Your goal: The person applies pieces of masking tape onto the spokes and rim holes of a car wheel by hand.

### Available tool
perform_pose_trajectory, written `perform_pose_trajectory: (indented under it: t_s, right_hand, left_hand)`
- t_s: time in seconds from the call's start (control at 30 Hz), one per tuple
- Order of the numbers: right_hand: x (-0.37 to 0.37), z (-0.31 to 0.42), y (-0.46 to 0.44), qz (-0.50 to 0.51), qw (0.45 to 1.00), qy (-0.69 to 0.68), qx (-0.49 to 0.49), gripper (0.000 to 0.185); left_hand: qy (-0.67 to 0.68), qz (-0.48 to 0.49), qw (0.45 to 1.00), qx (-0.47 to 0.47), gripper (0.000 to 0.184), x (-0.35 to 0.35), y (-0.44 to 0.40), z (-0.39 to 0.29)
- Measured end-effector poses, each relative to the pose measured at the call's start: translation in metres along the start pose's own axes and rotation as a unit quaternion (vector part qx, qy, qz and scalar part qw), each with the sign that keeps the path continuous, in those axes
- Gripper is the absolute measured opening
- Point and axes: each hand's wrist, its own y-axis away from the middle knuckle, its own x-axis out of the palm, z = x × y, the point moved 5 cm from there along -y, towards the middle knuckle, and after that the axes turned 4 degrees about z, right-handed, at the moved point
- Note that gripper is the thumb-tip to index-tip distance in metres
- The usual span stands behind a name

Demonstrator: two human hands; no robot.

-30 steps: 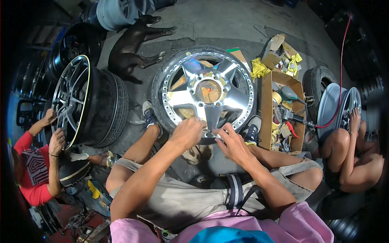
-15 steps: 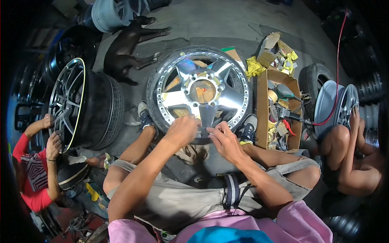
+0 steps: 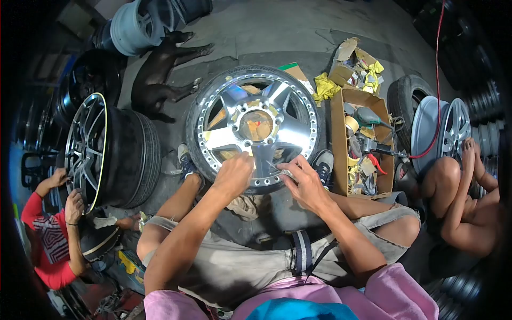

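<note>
Silver wheel (image 3: 292,133); hands (image 3: 234,173) (image 3: 304,184) over near edge; floor (image 3: 266,32) stretches beyond tyre (image 3: 192,128).

Dim surroundings, bright glare on the polished wheel (image 3: 262,152), strong fisheye distortion, edges fading to black

Grey floor (image 3: 272,40) beneath dog (image 3: 151,84), long cardboard box (image 3: 338,152)

Left hand (image 3: 236,173) and right hand (image 3: 303,184) flank the lower spoke (image 3: 263,159) of the wheel (image 3: 290,133); a tire (image 3: 191,130) encircles the wheel.
</note>
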Motion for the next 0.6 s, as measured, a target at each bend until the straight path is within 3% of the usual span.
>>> perform_pose_trajectory:
  t_s: [0.1,0.17,0.23,0.43,0.5,0.53,0.57,0.6]
  right_hand:
    - [-0.007,-0.003,-0.001,-0.013,1.0,-0.004,-0.003,0.029]
    - [-0.015,-0.003,-0.001,-0.023,0.999,-0.016,0.016,0.029]
    - [-0.021,-0.005,-0.002,-0.055,0.998,-0.02,0.016,0.029]
    - [-0.04,-0.015,-0.001,-0.109,0.994,-0.001,0.014,0.029]
    - [-0.052,-0.02,0.005,-0.123,0.991,0.009,0.056,0.029]
    - [-0.057,-0.026,0.008,-0.148,0.988,0.018,0.045,0.027]
    - [-0.061,-0.029,0.01,-0.155,0.987,0.016,0.049,0.027]
    - [-0.064,-0.035,0.012,-0.15,0.984,0.01,0.093,0.025]
  left_hand:
    - [-0.044,-0.028,0.999,0.002,0.014,-0.008,-0.004,0.024]
    - [0.014,-0.068,0.99,-0.124,0.012,-0.06,-0.009,0.026]
    - [0.012,-0.199,0.976,-0.089,0.004,-0.085,-0.014,0.049]
    - [-0.025,-0.201,0.968,-0.145,0.008,-0.101,-0.036,0.101]
    - [-0.143,-0.331,0.929,-0.084,0.008,-0.117,-0.028,0.135]
    - [-0.099,-0.407,0.887,-0.191,0.015,-0.159,-0.015,0.129]
    - [-0.165,-0.417,0.859,-0.248,0.019,-0.191,-0.003,0.156]
    - [-0.142,-0.492,0.816,-0.268,0.024,-0.22,0.013,0.181]
